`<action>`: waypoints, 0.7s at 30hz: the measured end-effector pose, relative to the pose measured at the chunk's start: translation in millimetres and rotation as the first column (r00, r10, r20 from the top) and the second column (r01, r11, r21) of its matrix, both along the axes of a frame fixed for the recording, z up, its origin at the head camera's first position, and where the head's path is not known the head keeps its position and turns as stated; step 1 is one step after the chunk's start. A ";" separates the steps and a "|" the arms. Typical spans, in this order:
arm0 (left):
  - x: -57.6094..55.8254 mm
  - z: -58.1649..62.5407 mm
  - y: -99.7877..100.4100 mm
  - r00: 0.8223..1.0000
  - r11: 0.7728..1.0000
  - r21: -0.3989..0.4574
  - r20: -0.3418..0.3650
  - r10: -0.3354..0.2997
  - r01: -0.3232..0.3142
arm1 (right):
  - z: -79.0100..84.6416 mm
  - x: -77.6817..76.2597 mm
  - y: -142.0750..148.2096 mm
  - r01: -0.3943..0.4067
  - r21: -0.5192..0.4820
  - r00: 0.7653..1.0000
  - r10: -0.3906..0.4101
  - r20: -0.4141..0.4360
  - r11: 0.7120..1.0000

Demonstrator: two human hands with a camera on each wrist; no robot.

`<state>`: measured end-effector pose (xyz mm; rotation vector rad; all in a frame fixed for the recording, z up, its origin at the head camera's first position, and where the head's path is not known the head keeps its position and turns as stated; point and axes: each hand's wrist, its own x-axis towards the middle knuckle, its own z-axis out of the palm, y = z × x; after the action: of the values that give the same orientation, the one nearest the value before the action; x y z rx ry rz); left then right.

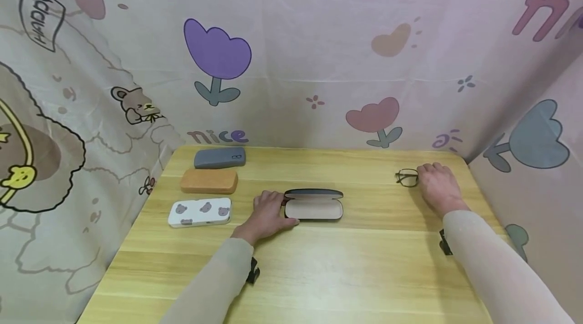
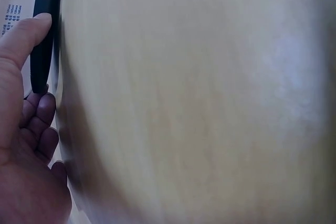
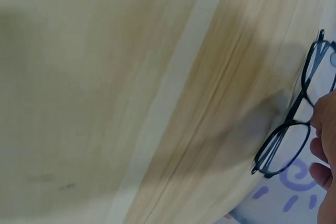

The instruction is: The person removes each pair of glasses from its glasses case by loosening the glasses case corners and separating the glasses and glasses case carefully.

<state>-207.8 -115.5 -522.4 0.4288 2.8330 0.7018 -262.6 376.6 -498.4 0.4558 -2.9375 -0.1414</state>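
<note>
A dark glasses case (image 1: 314, 209) with a pale lining stands open near the middle of the table, its lid hinged up at the back. My left hand (image 1: 266, 216) grips the case's left end, and in the left wrist view the thumb (image 2: 39, 22) presses on its dark outer edge. Small printed text shows on the lining there. Toward the table's right side, my right hand (image 1: 439, 187) holds a pair of black-framed glasses (image 1: 407, 177). The right wrist view shows fingers (image 3: 321, 111) pinching the glasses around the bridge, temples folded behind the lenses.
Three shut glasses cases line the table's left side: a grey-blue one (image 1: 220, 158) at the back, an orange one (image 1: 209, 181), and a white one with bear prints (image 1: 200, 212). Patterned cloth (image 1: 291, 61) hangs behind the wooden table (image 1: 346, 273) and at both sides.
</note>
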 end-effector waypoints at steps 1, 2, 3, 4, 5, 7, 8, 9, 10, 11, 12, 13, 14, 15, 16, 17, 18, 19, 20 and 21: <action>-0.2 -0.1 0.0 1.000 1.000 0.000 0.005 -0.001 0.001 | 1.0 1.3 -2.6 -0.003 -0.004 1.000 0.003 -0.014 1.000; -0.3 -0.5 0.0 1.000 1.000 0.003 0.003 -0.001 0.001 | 2.3 2.7 -6.2 -0.006 -0.008 1.000 0.005 -0.030 1.000; -0.5 -0.6 0.0 1.000 1.000 0.007 0.004 -0.002 0.002 | 3.6 4.3 -10.9 -0.007 -0.011 0.999 0.006 -0.045 1.000; -0.6 -0.7 -0.2 1.000 1.000 0.010 0.004 -0.002 0.002 | 5.3 6.1 -17.0 -0.004 -0.023 0.998 0.002 -0.059 1.000; -0.6 -0.4 -0.5 1.000 1.000 0.010 0.008 -0.002 0.002 | 6.9 7.8 -24.1 -0.002 -0.042 0.997 -0.001 -0.073 0.999; -0.7 0.1 -1.0 1.000 1.000 0.021 0.004 -0.001 0.001 | 9.0 11.1 -41.3 -0.002 -0.088 0.993 -0.009 -0.114 0.996; -0.8 0.5 -1.2 1.000 1.000 0.024 0.001 0.001 -0.001 | 10.2 13.1 -51.2 -0.007 -0.113 0.991 -0.008 -0.137 0.994; -0.9 0.9 -1.4 1.000 1.000 0.023 0.001 0.002 -0.002 | 11.0 15.4 -62.1 -0.015 -0.141 0.987 -0.008 -0.161 0.990; -1.0 1.3 -1.6 1.000 1.000 0.019 0.002 0.003 -0.003 | 11.7 18.1 -73.7 -0.031 -0.173 0.983 -0.002 -0.186 0.984; -1.0 1.7 -1.8 1.000 1.000 0.017 0.000 0.005 -0.005 | 12.3 21.4 -85.8 -0.051 -0.200 0.978 0.008 -0.211 0.979; -1.1 1.7 -1.9 1.000 1.000 0.016 -0.002 0.007 -0.007 | 13.1 25.3 -98.6 -0.072 -0.226 0.973 0.019 -0.231 0.971; -1.2 1.9 -2.0 1.000 1.000 0.013 -0.001 0.008 -0.008 | 14.0 29.9 -111.5 -0.098 -0.254 0.968 0.033 -0.249 0.962; -1.3 1.8 -2.0 1.000 1.000 0.011 -0.001 0.009 -0.009 | 15.3 34.8 -124.6 -0.125 -0.281 0.964 0.049 -0.261 0.952; -1.5 1.7 -1.9 1.000 1.000 0.010 -0.001 0.010 -0.010 | 15.9 39.3 -137.2 -0.155 -0.306 0.958 0.067 -0.280 0.939; -1.6 1.5 -1.8 1.000 1.000 0.011 0.000 0.010 -0.010 | 16.8 44.0 -149.3 -0.186 -0.326 0.950 0.086 -0.299 0.927; -1.8 1.1 -1.7 1.000 1.000 0.012 -0.001 0.010 -0.010 | 17.5 48.3 -160.8 -0.214 -0.338 0.942 0.103 -0.318 0.917; -2.0 0.6 -1.5 1.000 1.000 0.014 -0.002 0.010 -0.010 | 18.1 52.0 -171.3 -0.239 -0.344 0.934 0.118 -0.338 0.908; -2.4 -0.4 -1.3 1.000 1.000 0.013 -0.003 0.008 -0.008 | 18.1 55.0 -180.8 -0.258 -0.343 0.924 0.128 -0.360 0.903; -2.7 -1.5 -1.1 1.000 1.000 0.014 -0.005 0.007 -0.007 | 18.9 57.9 -189.5 -0.270 -0.341 0.919 0.135 -0.370 0.901; -3.1 -2.5 -0.9 1.000 1.000 0.014 -0.006 0.005 -0.004 | 19.3 59.9 -197.2 -0.273 -0.336 0.916 0.137 -0.376 0.901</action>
<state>-210.8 -116.4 -524.8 0.4276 2.8373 0.7223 -202.7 179.4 -479.1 0.6073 -2.4656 0.3426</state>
